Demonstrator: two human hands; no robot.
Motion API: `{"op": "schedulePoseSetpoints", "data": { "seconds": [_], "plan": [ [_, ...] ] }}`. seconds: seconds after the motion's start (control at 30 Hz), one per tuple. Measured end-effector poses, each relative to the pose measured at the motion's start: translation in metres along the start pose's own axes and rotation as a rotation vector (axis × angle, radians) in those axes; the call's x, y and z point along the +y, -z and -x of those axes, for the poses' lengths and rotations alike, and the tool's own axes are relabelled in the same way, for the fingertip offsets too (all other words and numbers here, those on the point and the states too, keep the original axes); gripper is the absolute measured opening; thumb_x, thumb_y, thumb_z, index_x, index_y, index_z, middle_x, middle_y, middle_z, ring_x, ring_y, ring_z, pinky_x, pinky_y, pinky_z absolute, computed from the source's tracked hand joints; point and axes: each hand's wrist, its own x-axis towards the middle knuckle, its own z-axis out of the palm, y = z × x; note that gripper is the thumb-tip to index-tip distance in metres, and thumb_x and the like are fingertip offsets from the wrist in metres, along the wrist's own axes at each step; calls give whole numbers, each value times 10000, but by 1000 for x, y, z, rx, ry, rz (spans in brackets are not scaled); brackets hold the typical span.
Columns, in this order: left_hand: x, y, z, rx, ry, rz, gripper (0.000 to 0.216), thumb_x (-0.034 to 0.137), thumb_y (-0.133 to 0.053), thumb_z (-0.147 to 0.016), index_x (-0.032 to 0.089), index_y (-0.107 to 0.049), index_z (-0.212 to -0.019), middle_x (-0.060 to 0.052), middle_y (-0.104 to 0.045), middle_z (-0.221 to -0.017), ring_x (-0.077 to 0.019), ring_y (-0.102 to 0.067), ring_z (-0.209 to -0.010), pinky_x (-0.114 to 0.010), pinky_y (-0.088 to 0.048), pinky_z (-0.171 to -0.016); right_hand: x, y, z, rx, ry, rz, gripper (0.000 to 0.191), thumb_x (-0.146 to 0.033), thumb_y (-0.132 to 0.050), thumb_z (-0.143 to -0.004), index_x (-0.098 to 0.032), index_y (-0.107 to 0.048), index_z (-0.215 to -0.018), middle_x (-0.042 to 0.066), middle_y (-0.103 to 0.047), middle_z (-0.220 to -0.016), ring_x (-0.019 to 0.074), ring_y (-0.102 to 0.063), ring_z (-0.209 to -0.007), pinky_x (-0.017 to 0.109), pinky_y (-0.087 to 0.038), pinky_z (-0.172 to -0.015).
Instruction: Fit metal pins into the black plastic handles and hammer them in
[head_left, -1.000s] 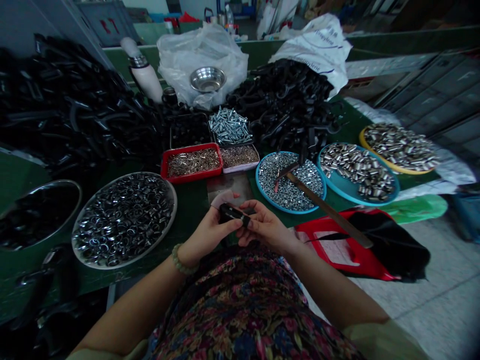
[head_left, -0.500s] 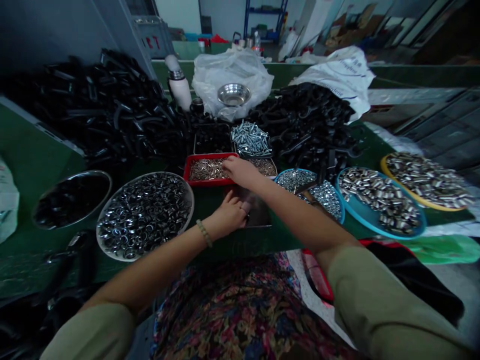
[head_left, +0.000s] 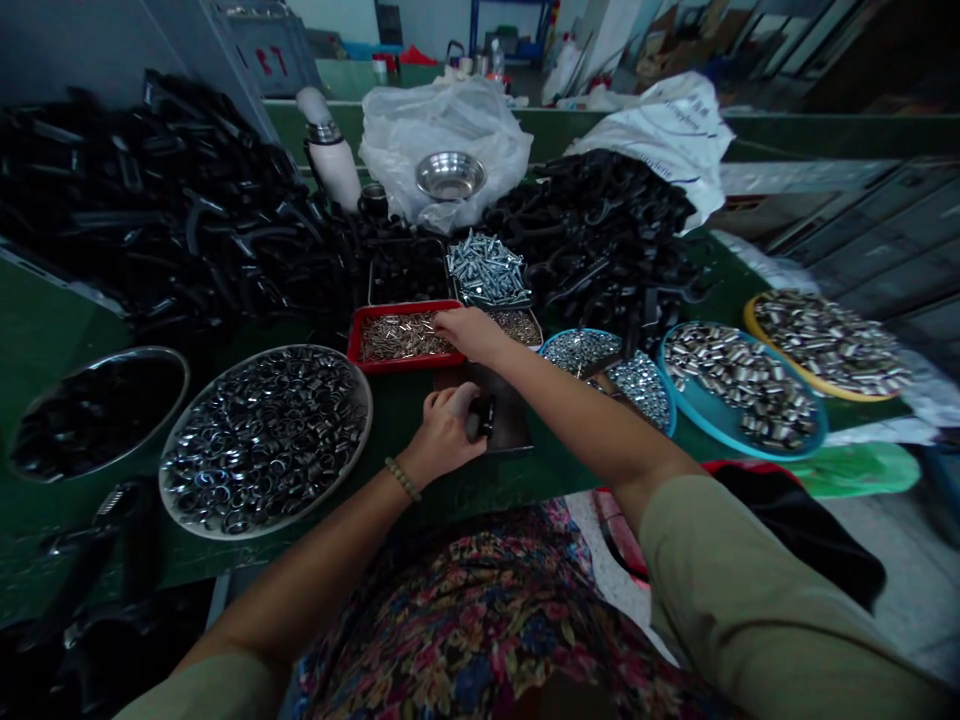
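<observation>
My left hand is closed round a small black part and rests on a grey metal plate at the table's near edge. A bead bracelet sits on that wrist. My right hand reaches forward with its fingers curled down over the right end of a red tray filled with small metal pins. What the fingertips pinch is hidden.
A round steel pan of metal rings lies left. Blue dishes hold nuts and steel sleeves, a yellow dish more sleeves. Black parts are heaped behind, with screws, a bottle and a steel bowl.
A second ago both hands held the black part near my lap. My right hand has since reached out to the red tray, and my left has set the part on the grey plate.
</observation>
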Motion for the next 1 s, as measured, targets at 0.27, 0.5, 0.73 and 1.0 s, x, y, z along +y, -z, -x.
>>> {"op": "schedulePoseSetpoints", "data": {
  "seconds": [0.27, 0.5, 0.73, 1.0],
  "plan": [
    [-1, -3, 0, -11, 14, -38, 613, 323, -623, -703, 198, -403, -1261, -109, -561, -1206, -276, -493, -1147, -438, -292, -1018, 0, -9, 126, 132, -355, -496, 145, -251, -563, -879, -149, -648, -821, 11, -636, -773, 139, -562, -735, 258, -413, -706],
    [2, -3, -1, -20, 32, -74, 561, 343, -607, -725, 184, -416, -1227, -107, -573, -1184, -272, -503, -1112, -425, -316, -978, -6, -22, 137, 117, -339, -306, 125, -205, -533, -909, -151, -629, -851, 45, -639, -855, 151, -569, -820, 271, -418, -772],
    [3, -3, -1, -15, 44, -74, 611, 312, -631, -694, 178, -403, -1245, -108, -573, -1179, -272, -496, -1126, -420, -292, -993, -20, -24, 137, 7, -69, 191, 295, -268, -401, -975, -128, -652, -908, 123, -634, -892, 230, -535, -886, 349, -396, -793],
    [4, -4, -2, -18, 61, -44, 594, 323, -637, -693, 204, -406, -1228, -96, -578, -1178, -275, -506, -1110, -425, -287, -987, 36, 32, 226, 47, -754, 457, 457, -387, -500, -909, -95, -524, -1261, 199, -612, -1151, 351, -522, -1086, 477, -422, -870]
  ]
}}
